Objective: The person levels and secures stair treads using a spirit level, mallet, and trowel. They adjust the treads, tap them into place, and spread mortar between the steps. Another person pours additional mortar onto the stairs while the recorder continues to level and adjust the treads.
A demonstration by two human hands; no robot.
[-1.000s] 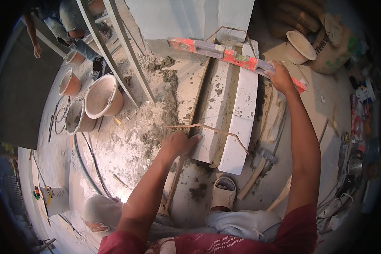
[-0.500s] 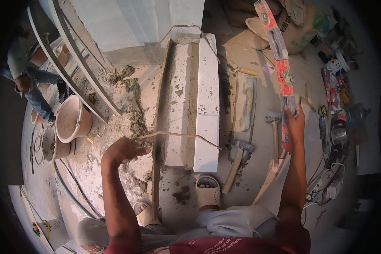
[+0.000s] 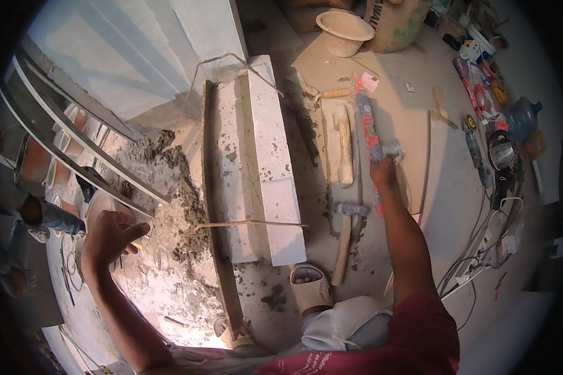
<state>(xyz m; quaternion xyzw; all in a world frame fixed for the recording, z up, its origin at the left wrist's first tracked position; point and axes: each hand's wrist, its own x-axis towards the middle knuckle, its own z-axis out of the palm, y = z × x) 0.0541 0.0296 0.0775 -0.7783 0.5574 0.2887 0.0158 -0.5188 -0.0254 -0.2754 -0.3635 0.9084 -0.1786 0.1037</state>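
My right hand (image 3: 383, 172) is closed around a red spirit level (image 3: 368, 128), which is held low beside a plastering float (image 3: 344, 150). My left hand (image 3: 114, 239) hangs over the left side, its fingers loosely curled and thumb apart, with nothing visible in it. Between the hands lies a long white block (image 3: 275, 169), with a mortar-filled strip along its left side. A narrow wooden board (image 3: 210, 187) stands along the far left side of this strip. Two bent metal rods span the work: a near rod (image 3: 256, 222) and a far rod (image 3: 222, 57).
A hammer (image 3: 342, 247) lies near my sandalled foot (image 3: 309, 284). Wet mortar (image 3: 184, 200) is heaped left of the board. Long curved bars (image 3: 87, 134) lean at the left, where another person's leg (image 3: 59, 215) shows. Power tools, cables and a blue water jug (image 3: 524, 117) line the right.
The spirit level has come down from a raised position to beside the float, with my right hand still on it. My left hand has moved left, away from the near rod, and its fingers have curled.
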